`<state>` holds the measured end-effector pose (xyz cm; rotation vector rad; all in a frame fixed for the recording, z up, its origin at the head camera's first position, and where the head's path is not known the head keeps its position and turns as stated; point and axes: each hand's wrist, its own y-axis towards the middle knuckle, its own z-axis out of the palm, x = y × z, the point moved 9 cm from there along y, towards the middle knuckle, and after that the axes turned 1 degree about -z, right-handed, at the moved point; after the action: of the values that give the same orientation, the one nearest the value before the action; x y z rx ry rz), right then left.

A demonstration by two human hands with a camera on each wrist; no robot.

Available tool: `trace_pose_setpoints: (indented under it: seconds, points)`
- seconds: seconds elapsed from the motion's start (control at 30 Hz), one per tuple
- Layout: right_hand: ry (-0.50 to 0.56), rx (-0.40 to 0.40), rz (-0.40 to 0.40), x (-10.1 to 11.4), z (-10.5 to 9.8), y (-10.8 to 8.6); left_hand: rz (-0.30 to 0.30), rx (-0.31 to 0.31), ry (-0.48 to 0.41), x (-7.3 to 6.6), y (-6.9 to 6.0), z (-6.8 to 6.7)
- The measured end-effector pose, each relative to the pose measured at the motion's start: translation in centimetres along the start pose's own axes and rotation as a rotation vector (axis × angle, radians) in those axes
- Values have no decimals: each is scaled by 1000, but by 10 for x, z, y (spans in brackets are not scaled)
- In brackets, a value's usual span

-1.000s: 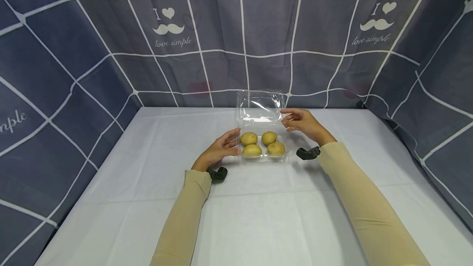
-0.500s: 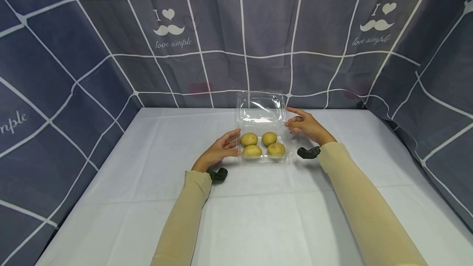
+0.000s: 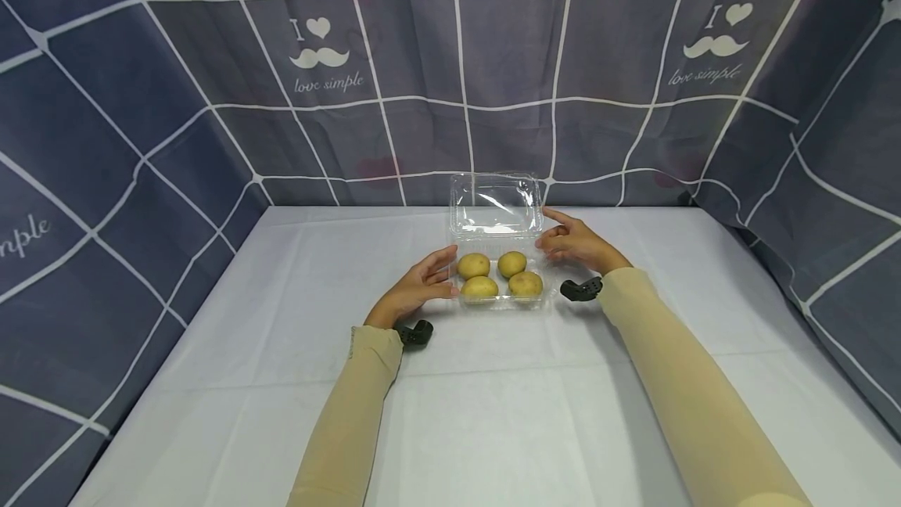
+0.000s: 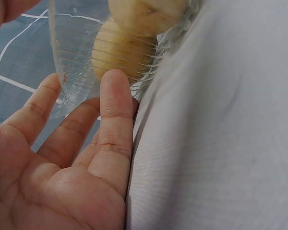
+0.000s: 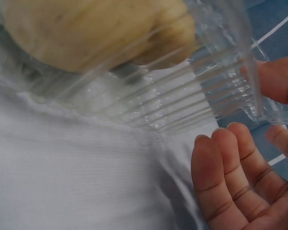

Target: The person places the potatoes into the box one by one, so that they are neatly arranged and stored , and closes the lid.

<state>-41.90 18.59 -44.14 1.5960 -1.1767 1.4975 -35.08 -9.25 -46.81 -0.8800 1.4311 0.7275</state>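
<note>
A clear plastic clamshell box (image 3: pixel 501 303) sits on the white-covered table, its lid (image 3: pixel 496 208) raised at the back. Inside lie several yellow potatoes (image 3: pixel 480 287), arranged in two rows. My left hand (image 3: pixel 414 288) is at the box's left side, its extended fingers (image 4: pixel 116 103) against the ribbed wall in the left wrist view. On the opposite side is my right hand (image 3: pixel 579 244), index finger stretched toward the lid's right edge. In the right wrist view, one digit meets the box's rim (image 5: pixel 254 81), while the other fingers (image 5: pixel 207 167) are loosely bent beside the wall.
Behind the table hangs a dark checked cloth (image 3: pixel 507 53), which also covers both sides. White cloth (image 3: pixel 479 413) spreads over the table. Each wrist carries a black device, one at the left (image 3: pixel 415 333) and one at the right (image 3: pixel 581 289).
My right hand has shifted slightly from the lid's edge, its index finger straightening, then come back left to the box's right side. My left hand, the box and potatoes look unmoved.
</note>
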Motion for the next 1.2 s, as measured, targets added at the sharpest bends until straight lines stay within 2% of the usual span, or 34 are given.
trace_pose_setpoints:
  seconds: [0.37,0.73,1.2]
  points:
    - [-7,-7,12,-1,2,0,3,6,3,0,2,0]
    - [-114,-23,-18,8,5,-12,7,11,-10,2,1,-1]
    - [-93,9,-67,3,6,-22,14,17,19,1,2,0]
